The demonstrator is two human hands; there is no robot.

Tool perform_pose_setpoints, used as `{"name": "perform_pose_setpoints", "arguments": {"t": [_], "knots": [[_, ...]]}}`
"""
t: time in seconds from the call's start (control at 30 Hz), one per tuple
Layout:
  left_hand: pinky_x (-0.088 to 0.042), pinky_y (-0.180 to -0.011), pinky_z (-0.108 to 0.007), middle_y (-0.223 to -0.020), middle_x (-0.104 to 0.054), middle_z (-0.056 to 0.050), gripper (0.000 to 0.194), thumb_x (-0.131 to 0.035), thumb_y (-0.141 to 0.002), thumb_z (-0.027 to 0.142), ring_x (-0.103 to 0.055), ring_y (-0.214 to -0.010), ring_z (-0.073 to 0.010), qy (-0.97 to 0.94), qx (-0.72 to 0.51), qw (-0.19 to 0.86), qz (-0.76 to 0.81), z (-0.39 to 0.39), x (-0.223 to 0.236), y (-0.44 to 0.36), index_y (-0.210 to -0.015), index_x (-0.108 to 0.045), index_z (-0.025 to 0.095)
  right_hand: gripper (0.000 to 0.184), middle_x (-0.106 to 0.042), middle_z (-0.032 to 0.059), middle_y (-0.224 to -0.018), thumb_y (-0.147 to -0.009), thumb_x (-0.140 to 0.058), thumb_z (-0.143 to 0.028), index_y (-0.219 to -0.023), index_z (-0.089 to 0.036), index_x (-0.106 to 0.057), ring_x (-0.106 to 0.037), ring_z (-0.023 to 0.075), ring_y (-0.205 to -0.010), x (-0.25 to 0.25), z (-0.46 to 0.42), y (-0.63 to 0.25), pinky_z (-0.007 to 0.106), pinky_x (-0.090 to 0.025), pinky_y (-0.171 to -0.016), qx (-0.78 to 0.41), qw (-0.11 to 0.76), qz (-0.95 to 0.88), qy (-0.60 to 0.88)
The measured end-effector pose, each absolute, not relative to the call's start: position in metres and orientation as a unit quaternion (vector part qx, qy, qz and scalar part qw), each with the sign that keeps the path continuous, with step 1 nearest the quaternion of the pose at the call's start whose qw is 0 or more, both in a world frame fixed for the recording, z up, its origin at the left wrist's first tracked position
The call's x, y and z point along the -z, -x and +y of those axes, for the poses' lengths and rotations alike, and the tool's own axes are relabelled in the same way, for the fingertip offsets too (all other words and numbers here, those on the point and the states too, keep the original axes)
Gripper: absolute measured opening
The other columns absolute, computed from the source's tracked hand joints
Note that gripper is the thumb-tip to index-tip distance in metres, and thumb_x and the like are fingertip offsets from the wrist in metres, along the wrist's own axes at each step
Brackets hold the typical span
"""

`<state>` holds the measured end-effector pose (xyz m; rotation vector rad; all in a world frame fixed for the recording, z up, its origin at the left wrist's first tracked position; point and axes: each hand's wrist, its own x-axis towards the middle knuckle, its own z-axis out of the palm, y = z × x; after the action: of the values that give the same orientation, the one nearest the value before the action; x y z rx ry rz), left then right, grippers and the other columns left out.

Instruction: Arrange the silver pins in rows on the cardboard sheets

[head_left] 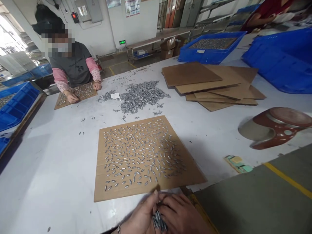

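Note:
At the bottom of the head view, my left hand (141, 215) is curled around a handful of small spindle-shaped metal pieces (159, 221). My right hand (179, 211) closes in from the other side, its bent fingers against the same pieces. Both hands are together just off the near edge of a brown cardboard sheet (99, 191). Many like pieces lie spread over that sheet, spaced apart at mixed angles. Farther back on the white table (60, 156) is a large grey pile of the same pieces (141, 96).
Across the table, a co-worker (78, 65) handles another piece-covered sheet (85, 92). Stacked cardboard sheets (195, 74) lie at right, near a filled blue bin (204, 57) and a larger blue bin (280, 61). A red-brown stool (280, 126) stands by the right edge.

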<state>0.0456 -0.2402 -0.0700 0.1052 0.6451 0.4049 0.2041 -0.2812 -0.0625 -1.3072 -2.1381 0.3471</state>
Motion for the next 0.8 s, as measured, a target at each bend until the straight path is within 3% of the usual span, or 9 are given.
{"name": "perform_pose_setpoints", "arguments": {"t": [0.1,0.2,0.33,0.47,0.63,0.8], "knots": [[-0.043,-0.056,-0.02,-0.072,-0.063,0.003,0.058,-0.089,-0.072,0.06,-0.06,-0.058,-0.0084,-0.056,-0.188,0.923,0.33,-0.241,0.068,-0.047,-0.101,-0.069,0.015,0.016,-0.072,-0.0001,-0.091,-0.094,-0.055,-0.014,-0.091,-0.025,-0.066,-0.066,0.0177,-0.085,0.056,-0.278,-0.206,0.032,-0.047,-0.081,-0.18,0.294,-0.797,0.496],[-0.045,-0.052,-0.022,-0.071,-0.064,0.002,0.06,-0.09,-0.071,0.061,-0.062,-0.055,-0.0113,-0.109,-0.223,0.895,0.371,-0.242,0.067,-0.047,-0.104,-0.065,0.017,0.02,-0.069,-0.0003,-0.087,-0.095,-0.05,-0.012,-0.09,-0.026,-0.064,-0.066,0.0158,-0.081,0.051,-0.272,-0.21,0.028,-0.049,-0.076,-0.185,0.324,-0.772,0.515],[-0.035,-0.04,-0.021,-0.065,-0.06,0.004,0.054,-0.085,-0.075,0.063,-0.053,-0.045,-0.0097,-0.204,-0.264,0.856,0.396,-0.241,0.07,-0.042,-0.091,-0.059,0.018,0.016,-0.068,0.0004,-0.085,-0.1,-0.05,-0.02,-0.093,-0.026,-0.063,-0.066,0.0147,-0.075,0.05,-0.265,-0.213,0.026,-0.053,-0.071,-0.151,0.368,-0.74,0.543],[-0.022,-0.039,-0.02,-0.063,-0.057,0.004,0.051,-0.081,-0.081,0.061,-0.041,-0.042,-0.0048,-0.253,-0.264,0.844,0.391,-0.24,0.068,-0.035,-0.082,-0.053,0.019,0.015,-0.067,-0.0009,-0.083,-0.102,-0.052,-0.021,-0.093,-0.026,-0.063,-0.068,0.012,-0.073,0.051,-0.264,-0.212,0.02,-0.055,-0.068,-0.188,0.382,-0.739,0.522],[-0.02,-0.04,-0.022,-0.059,-0.054,0.006,0.053,-0.08,-0.08,0.065,-0.036,-0.041,-0.0041,-0.265,-0.272,0.838,0.392,-0.24,0.063,-0.035,-0.081,-0.054,0.019,0.012,-0.072,-0.0023,-0.081,-0.101,-0.054,-0.024,-0.097,-0.027,-0.066,-0.071,0.0109,-0.072,0.054,-0.264,-0.21,0.018,-0.057,-0.068,-0.177,0.436,-0.723,0.506],[-0.016,-0.041,-0.022,-0.063,-0.057,0.004,0.053,-0.083,-0.077,0.063,-0.037,-0.042,-0.0038,-0.235,-0.274,0.837,0.412,-0.239,0.06,-0.035,-0.082,-0.054,0.019,0.016,-0.076,-0.0011,-0.078,-0.098,-0.058,-0.035,-0.091,-0.026,-0.069,-0.073,0.0132,-0.065,0.061,-0.259,-0.217,0.019,-0.057,-0.062,-0.214,0.421,-0.644,0.602]]}}
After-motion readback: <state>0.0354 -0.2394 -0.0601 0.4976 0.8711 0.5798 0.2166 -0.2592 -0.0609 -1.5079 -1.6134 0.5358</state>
